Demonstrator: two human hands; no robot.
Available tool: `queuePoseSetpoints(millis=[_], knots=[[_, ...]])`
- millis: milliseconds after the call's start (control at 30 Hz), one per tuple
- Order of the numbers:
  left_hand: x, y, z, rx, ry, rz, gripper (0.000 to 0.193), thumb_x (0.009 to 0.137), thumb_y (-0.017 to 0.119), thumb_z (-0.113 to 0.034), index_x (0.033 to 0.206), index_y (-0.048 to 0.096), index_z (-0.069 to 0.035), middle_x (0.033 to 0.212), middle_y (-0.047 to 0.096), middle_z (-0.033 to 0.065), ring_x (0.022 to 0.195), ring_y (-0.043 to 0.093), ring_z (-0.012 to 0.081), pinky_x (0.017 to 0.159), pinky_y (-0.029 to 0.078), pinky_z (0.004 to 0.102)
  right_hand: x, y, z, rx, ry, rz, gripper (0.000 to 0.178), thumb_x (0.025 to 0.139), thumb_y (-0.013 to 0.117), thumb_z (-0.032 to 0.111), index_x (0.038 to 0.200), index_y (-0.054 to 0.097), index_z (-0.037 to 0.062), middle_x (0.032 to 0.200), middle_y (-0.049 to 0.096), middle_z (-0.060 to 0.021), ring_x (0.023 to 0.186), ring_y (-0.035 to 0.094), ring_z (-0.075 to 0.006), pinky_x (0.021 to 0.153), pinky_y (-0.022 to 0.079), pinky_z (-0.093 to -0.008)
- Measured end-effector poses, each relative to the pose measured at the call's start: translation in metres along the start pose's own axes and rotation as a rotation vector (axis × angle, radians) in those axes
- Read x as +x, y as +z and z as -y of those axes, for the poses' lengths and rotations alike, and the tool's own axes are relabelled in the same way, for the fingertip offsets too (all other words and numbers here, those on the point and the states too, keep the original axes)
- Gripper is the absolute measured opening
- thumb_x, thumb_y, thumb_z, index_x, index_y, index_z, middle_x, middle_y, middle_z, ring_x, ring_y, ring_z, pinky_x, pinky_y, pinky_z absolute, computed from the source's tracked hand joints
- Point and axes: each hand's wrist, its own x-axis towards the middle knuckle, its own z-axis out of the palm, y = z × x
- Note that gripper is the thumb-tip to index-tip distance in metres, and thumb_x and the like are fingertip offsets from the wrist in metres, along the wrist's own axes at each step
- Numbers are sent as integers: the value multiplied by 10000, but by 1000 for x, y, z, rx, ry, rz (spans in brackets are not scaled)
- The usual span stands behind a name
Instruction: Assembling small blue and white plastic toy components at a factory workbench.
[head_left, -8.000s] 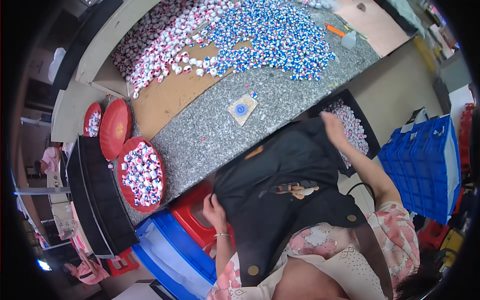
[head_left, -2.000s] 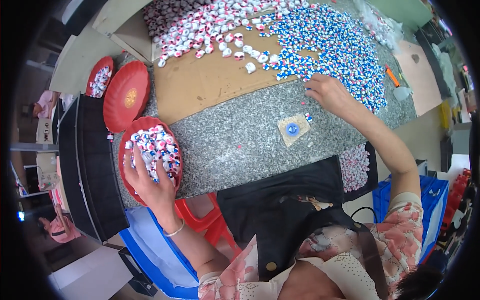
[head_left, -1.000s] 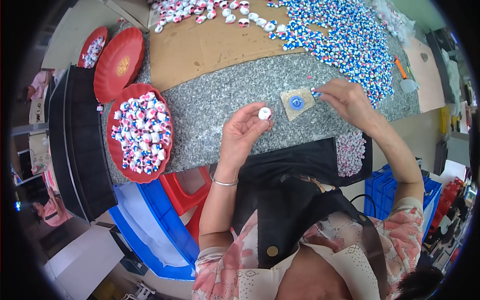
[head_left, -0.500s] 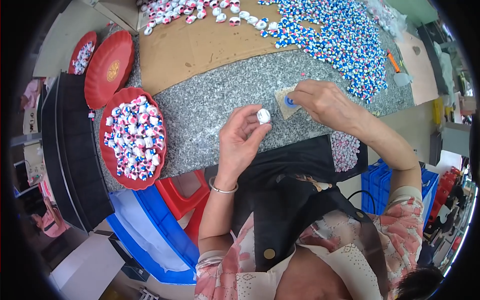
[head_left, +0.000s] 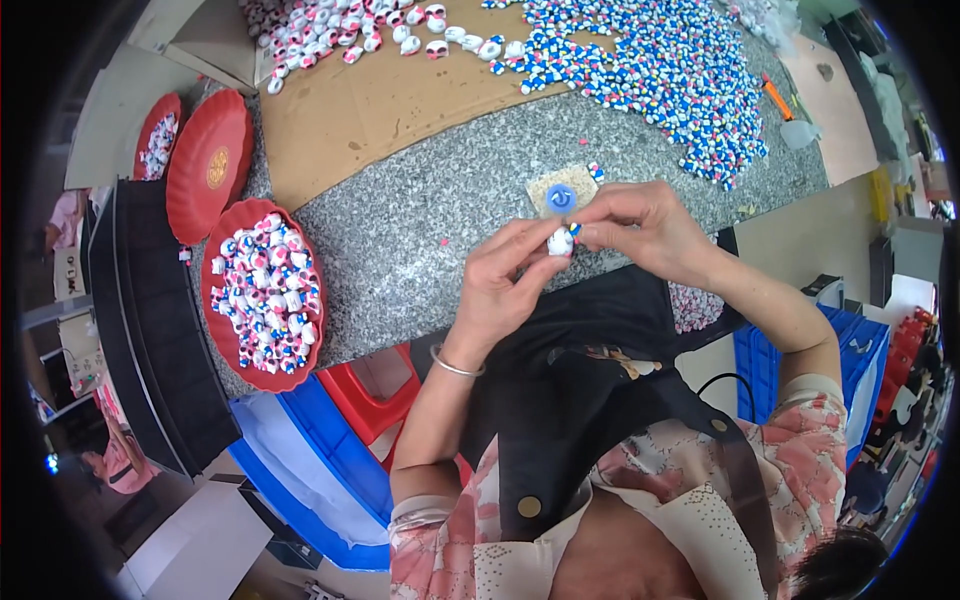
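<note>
My left hand [head_left: 503, 278] pinches a small white rounded toy head [head_left: 559, 244] between thumb and fingers. Against its upper right side, my right hand [head_left: 645, 232] holds a tiny blue-and-yellow toy body [head_left: 574, 230] in its fingertips. The two pieces touch or nearly touch; I cannot tell whether they are joined. Just beyond my hands, a round blue cup [head_left: 560, 198] sits on a speckled beige pad [head_left: 541, 186]. Another small blue-and-white piece [head_left: 597, 172] lies at the pad's right corner.
On the left of the granite table [head_left: 400, 220], a red scalloped tray [head_left: 318, 340] holds many small figures; another red tray [head_left: 212, 130] stands behind. White-and-pink heads [head_left: 350, 22] and blue-and-white bodies [head_left: 690, 90] lie heaped at the back, near cardboard [head_left: 370, 120]. An orange-handled tool [head_left: 778, 98] lies far right.
My right hand has left the blue cup and come in beside my left hand, now with a blue-and-yellow body. My left hand has moved right with the white head.
</note>
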Motion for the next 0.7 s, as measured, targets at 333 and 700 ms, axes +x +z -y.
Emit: queuePoseSetpoints(millis=[333,700], knots=[[2,-15,-23,-428,-326,211,245,959,541,-61,1165,637,31,919,636,75,747,623,106,657,505,219,-5,18,9,-312,-430,-14,202,802,704,2,1003,701,18,810,663,-116,690,652,-230,590,498,-316],[-35,-182,-60,1035,42,-493,389,857,637,-8,1240,570,4,1166,592,163,1130,553,251,955,439,343,88,-52,-27,-728,-367,-163,208,890,597,106,1066,653,9,1097,643,-140,1005,623,-307,869,501,-384]])
